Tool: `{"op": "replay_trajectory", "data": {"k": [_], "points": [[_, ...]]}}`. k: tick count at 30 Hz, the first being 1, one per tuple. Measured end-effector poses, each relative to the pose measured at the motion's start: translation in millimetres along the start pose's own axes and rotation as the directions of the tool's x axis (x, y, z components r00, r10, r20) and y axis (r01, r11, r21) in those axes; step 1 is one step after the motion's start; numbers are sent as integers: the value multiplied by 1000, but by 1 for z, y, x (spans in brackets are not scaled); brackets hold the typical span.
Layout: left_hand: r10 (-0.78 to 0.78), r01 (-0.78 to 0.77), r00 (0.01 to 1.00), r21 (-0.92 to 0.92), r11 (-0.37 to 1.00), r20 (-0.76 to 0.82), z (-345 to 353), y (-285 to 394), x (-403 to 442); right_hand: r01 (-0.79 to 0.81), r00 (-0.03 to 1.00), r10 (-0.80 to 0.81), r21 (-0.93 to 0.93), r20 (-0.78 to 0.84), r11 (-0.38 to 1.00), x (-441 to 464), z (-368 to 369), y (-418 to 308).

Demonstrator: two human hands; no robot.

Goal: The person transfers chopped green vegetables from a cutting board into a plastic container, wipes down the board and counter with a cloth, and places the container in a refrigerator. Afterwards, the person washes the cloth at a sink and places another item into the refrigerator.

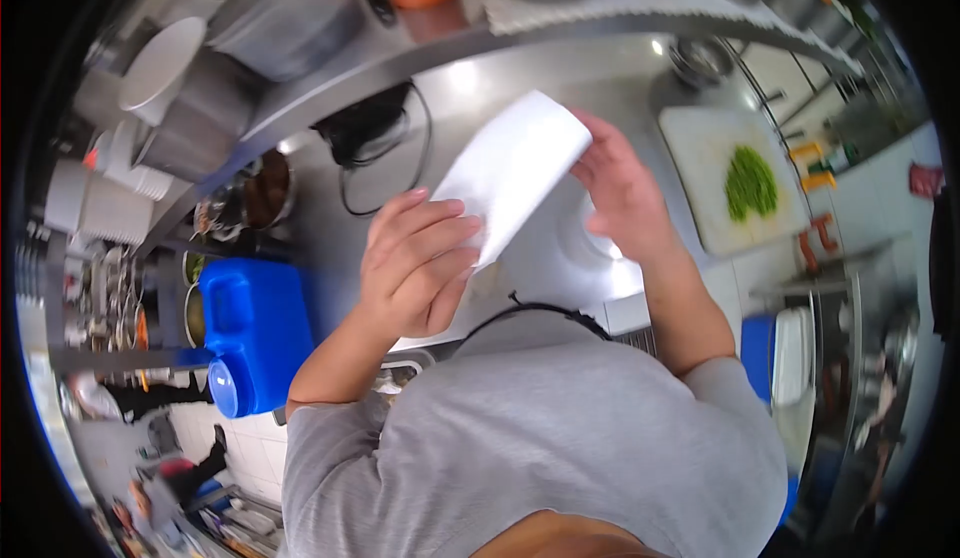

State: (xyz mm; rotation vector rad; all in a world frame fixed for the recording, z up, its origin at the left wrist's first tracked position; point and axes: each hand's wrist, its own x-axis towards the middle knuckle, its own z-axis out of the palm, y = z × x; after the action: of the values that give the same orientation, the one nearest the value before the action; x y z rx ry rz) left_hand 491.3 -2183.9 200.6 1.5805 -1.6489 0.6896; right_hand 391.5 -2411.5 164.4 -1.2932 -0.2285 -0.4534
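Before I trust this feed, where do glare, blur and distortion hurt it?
Head view: the white sheet is nearly washed out, its surface detail faint; glare spots mark the steel counter; the right hand looks slightly soft, perhaps from motion; fisheye bending bows the shelf edge, and the frame corners go black.

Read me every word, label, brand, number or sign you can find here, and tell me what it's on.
No readable text anywhere.
White sheet in the hands: no writing visible.
Blue jug: no label visible.
Small red item at far right: too blurred to tell whether it bears print.
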Motion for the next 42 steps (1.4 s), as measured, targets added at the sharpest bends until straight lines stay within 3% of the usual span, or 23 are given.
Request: {"op": "replay_trajectory", "data": {"k": [2, 4, 5, 7, 8, 9, 12, 13, 15, 16, 17, 19, 20, 23, 25, 26, 29, 32, 35, 38, 40, 42], "points": [[88, -79, 992, -95, 992, 95, 21, -7, -23, -151, 988, 145, -140, -51, 979, -19, -7, 2], [-237, 291, 956, -469, 834, 172, 51, 0, -42, -356, 933, 331, -247, -139, 901, -42, -12, 1], [-373, 447, 893, -603, 661, 253, 70, 4, -49, -404, 914, 373, -262, -159, 877, -54, -9, 1], [-480, 641, 670, -767, -9, 566, 110, 11, -67, -465, 881, 467, -330, -78, 822, -75, -16, 6], [-429, 628, 547, -691, -358, 719, 127, 14, -75, -487, 858, 513, -363, -29, 795, -84, -23, 9], [-308, 657, 492, -579, -482, 814, 138, 9, -79, -507, 844, 533, -398, -51, 765, -89, -32, 11], [-418, 729, 360, -531, -431, 834, 180, -1, -66, -513, 858, 454, -433, -239, 741, -94, -87, 41], [-526, 728, 337, -571, -380, 781, 195, -6, -60, -503, 864, 405, -557, -299, 661, -87, -102, 42], [-627, 948, 293, -303, 94, 722, 215, -11, -43, -452, 880, 363, -776, -306, 440, -77, -140, 63], [-671, 945, 292, -97, 312, 681, 224, -10, -37, -410, 891, 338, -857, -303, 313, -76, -157, 78], [-707, 831, 519, -93, 548, 481, 237, 0, -40, -348, 895, 370, -909, -249, 230, -75, -169, 93], [-554, 601, 745, -13, 799, 371, 249, 8, -30, -198, 886, 441, -977, -147, 73, -69, -180, 117], [-446, 457, 834, 44, 888, 325, 255, 10, -25, -211, 862, 482, -976, -158, 56, -65, -182, 124], [-457, 555, 654, 29, 832, 603, 289, 14, -45, -225, 791, 587, -974, -174, 14, -58, -181, 136], [-520, 569, 451, 215, 794, 725, 301, 22, -43, -220, 760, 626, -975, -176, -8, -57, -183, 143], [-544, 557, 339, 302, 773, 767, 307, 24, -42, -221, 744, 642, -975, -182, -20, -56, -183, 145], [-575, 573, 186, 387, 722, 797, 325, 23, -47, -169, 717, 686, -986, -124, -1, -56, -184, 137], [-567, 612, 178, 361, 704, 804, 354, 15, -52, 31, 898, 435, -995, 72, 100, -53, -180, 92], [-509, 412, 144, 417, 810, 848, 356, 16, -27, -19, 998, 65, -947, 2, 320, -59, -195, 41], [-453, 440, 199, 334, 834, 869, 370, 4, -18, -299, 953, 79, -861, -293, 412, -85, -230, 11], [-372, 435, 189, 262, 861, 909, 378, -14, -11, -392, 909, -17, -867, -417, 306, -117, -264, -1], [-402, 468, 199, 273, 840, 894, 374, -14, 17, -465, 855, -144, -859, -499, 215, -156, -311, -8]]}}
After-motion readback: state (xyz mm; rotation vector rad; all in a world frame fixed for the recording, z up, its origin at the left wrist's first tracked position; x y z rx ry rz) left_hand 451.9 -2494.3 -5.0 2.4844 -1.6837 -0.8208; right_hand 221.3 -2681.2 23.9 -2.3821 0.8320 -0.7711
